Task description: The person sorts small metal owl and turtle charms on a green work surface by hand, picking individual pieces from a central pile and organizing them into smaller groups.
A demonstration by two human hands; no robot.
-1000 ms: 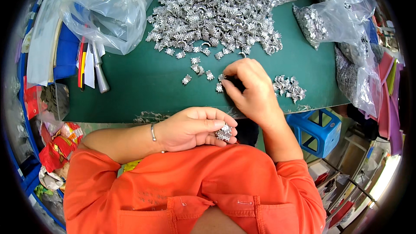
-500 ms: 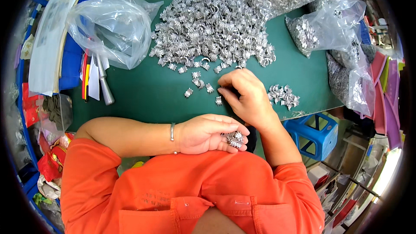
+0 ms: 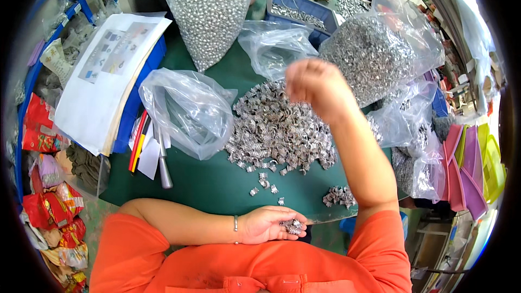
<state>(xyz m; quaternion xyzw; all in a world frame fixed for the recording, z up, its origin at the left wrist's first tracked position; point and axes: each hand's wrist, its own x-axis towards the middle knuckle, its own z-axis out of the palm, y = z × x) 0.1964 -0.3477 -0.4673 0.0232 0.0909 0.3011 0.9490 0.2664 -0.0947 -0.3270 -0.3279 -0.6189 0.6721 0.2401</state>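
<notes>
My left hand lies palm up near the table's front edge, its fingers loosely cupped around a few small silver metal pieces. My right hand is raised over the far part of a large heap of similar metal pieces. Its fingers look curled but are smeared by motion, so what they hold, if anything, does not show. Several stray pieces lie between the heap and my left hand. A smaller cluster of pieces sits beside my right forearm, near the front edge.
The table is green. An emptied-looking clear plastic bag lies left of the heap, with pens and papers beyond it. Behind stand a bag of silver beads, a blue bin and a bulging bag of metal parts.
My right hand has gone from the table in front of the heap up and away to its far side. My left hand still holds its pieces. The view has tilted farther out.
</notes>
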